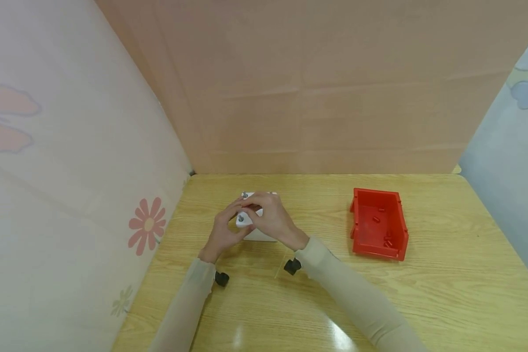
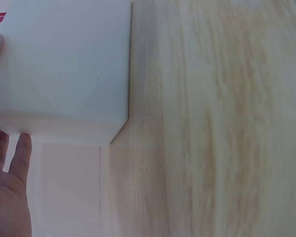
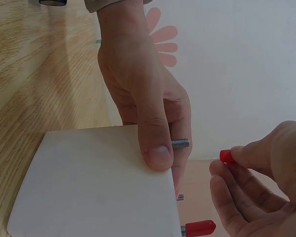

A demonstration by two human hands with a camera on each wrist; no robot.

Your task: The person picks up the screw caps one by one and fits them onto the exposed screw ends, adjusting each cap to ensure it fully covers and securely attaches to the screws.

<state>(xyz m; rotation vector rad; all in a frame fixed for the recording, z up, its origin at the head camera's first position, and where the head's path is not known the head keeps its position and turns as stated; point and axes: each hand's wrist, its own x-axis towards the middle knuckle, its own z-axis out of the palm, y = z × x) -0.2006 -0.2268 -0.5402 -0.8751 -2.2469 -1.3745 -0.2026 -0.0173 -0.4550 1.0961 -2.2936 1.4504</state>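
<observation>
Wooden worktop (image 1: 457, 293) carries a white block (image 3: 89, 182), which my left hand (image 3: 138, 84) grips at its edge with bent fingers. My right hand (image 3: 261, 187) has its fingers almost closed, pinching one red cap (image 3: 227, 156) near, but apart from, a bare stud (image 3: 181, 143). Rightward stands a red bin (image 1: 378, 251) with small red pieces.

Caps (image 3: 227, 156) and bin (image 1: 378, 252) are red, block (image 3: 98, 182) white, bolts (image 3: 181, 143) grey, table (image 1: 444, 283) yellow wood-grained.
</observation>
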